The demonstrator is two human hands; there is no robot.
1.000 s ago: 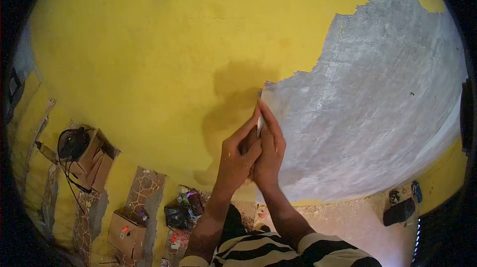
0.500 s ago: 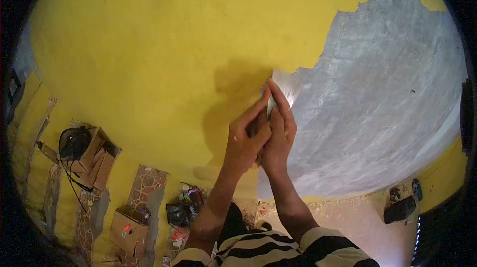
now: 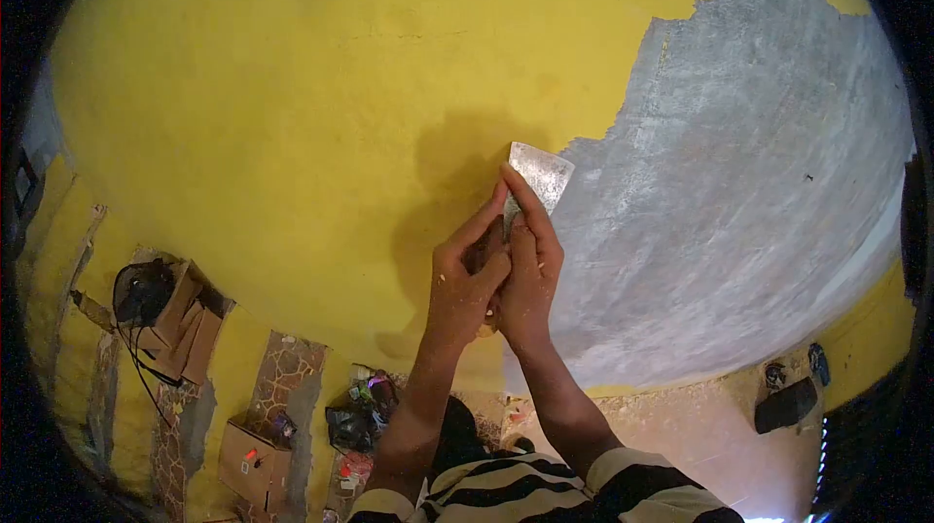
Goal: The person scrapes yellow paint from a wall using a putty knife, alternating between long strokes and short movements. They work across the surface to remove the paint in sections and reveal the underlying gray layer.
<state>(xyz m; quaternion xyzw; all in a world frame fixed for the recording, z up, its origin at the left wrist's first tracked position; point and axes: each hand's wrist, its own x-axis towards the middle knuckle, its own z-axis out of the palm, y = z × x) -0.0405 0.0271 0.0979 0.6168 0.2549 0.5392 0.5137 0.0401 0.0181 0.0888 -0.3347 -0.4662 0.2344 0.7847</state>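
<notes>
Both hands are wrapped around a paint scraper (image 3: 541,176) with a wide, shiny metal blade. My left hand (image 3: 463,280) closes on its handle from the left, and my right hand (image 3: 531,280) grips from the right, with fingers of both reaching up onto the blade. Most of the handle is hidden by the hands. The blade points upward at the wall, overlapping the ragged border between the yellow paint (image 3: 292,153) and the bare grey patch (image 3: 720,182). Pale specks dot both hands.
At lower left are a cardboard box with a black fan-like object (image 3: 144,291) and cable, and another cardboard box (image 3: 253,465). A black plastic bag (image 3: 350,426) lies beside them. Near the wall's foot at right sit a dark box-shaped object (image 3: 784,406) and footwear (image 3: 818,363).
Both hands and the scraper have shifted slightly left and down. The blade's flat face now shows more fully than before. The grip is the same.
</notes>
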